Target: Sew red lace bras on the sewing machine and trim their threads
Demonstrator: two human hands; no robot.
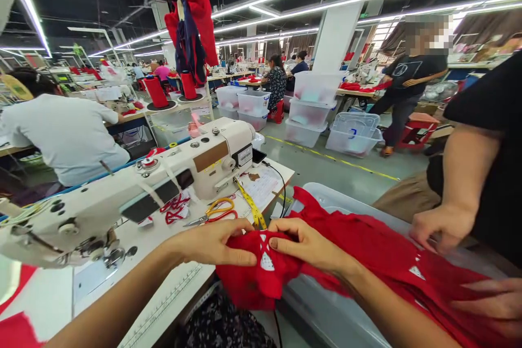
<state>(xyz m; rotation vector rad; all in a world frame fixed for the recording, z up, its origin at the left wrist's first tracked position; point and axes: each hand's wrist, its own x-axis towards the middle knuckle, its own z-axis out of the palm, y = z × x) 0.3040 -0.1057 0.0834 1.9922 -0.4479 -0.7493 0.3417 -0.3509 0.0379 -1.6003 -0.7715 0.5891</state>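
Between my two hands hangs a piece of red fabric (248, 283) with white patches and crossed red strips near its top edge. My left hand (220, 242) pinches its left side, thumb in front and fingers behind. On the other side of the white patches, my right hand (304, 242) grips the cloth the same way. The fabric is held up over the table's front edge, above my lap. Just behind my left hand, scissors (214, 212) with yellow and red handles lie on the table beside a yellow measuring tape (250, 204).
A white sewing machine (175, 168) stands at the left on its table. At right, more red garments (367, 250) lie over a clear plastic bin (326, 196), with a co-worker's hands (444, 225) on them. Stacked bins (310, 103) stand behind. Red thread cones (155, 92) rise beyond the machine.
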